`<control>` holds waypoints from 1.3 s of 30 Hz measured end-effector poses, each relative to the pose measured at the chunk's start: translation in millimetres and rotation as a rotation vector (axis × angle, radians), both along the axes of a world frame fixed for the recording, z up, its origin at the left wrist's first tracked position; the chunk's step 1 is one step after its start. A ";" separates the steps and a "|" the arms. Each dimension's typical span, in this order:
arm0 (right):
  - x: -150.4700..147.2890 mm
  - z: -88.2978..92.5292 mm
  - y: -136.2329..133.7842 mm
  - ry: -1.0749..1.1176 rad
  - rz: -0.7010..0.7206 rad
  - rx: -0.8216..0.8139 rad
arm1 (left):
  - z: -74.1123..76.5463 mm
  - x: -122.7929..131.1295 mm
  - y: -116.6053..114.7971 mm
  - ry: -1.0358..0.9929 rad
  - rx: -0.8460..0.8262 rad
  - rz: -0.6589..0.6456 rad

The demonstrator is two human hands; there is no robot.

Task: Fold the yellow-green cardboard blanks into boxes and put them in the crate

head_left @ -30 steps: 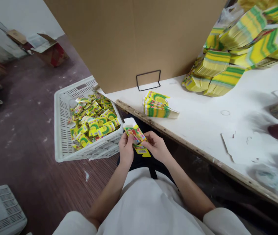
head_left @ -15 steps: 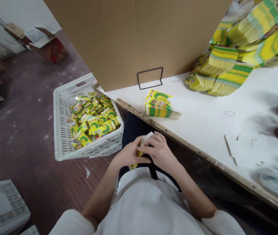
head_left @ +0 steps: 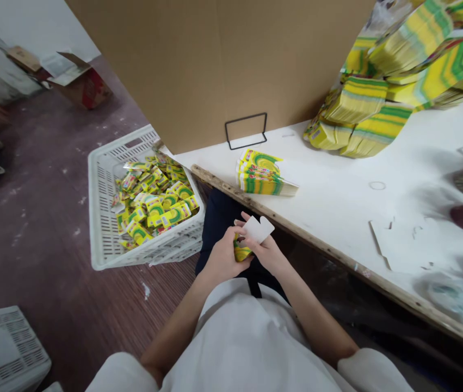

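Just above my lap, both hands are on a small yellow-and-green carton (head_left: 242,252) whose white inner flap sticks up toward the table. My left hand (head_left: 223,258) grips the carton's printed body from the left, fingers curled round it. Against the white flap lies the thumb of my right hand (head_left: 271,256), with its other fingers partly hidden behind the flap. A fanned stack of flat cartons (head_left: 261,173) lies on the white table (head_left: 329,201) beyond my hands. To the left, a white plastic crate (head_left: 97,218) holds many folded yellow cartons.
A large cardboard sheet or box (head_left: 215,65) stands at the table's back, with a black wire stand (head_left: 246,132) before it. Bundles of flat cartons (head_left: 364,103) are piled at the right. Another crate (head_left: 6,348) stands lower left; an open box (head_left: 82,84) sits on the floor.
The white flap now stands out plainly, turned up and to the right. My right hand has shifted from over the carton to its right side, palm turned upward more.
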State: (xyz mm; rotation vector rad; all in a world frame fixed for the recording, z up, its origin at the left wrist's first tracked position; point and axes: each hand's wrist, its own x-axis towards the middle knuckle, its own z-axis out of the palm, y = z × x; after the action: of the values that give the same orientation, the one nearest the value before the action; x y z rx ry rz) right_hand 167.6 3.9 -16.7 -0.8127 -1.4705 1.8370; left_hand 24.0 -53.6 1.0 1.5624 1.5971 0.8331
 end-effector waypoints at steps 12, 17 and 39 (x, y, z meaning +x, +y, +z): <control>6.2 -0.1 3.1 -0.285 -0.032 0.568 | -12.7 -16.9 3.7 0.221 0.024 0.144; 13.9 8.2 17.2 -0.422 0.230 0.550 | -0.4 -30.5 2.5 0.168 -0.096 -0.006; 14.9 10.7 22.7 -0.348 0.180 0.551 | 9.7 -28.9 6.2 0.185 -0.063 -0.028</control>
State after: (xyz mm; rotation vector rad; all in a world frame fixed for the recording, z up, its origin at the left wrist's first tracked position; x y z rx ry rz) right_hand 182.5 26.6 -5.9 -0.7575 -2.1991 1.3324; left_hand -5.0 -47.4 10.7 1.6521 1.7105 0.6318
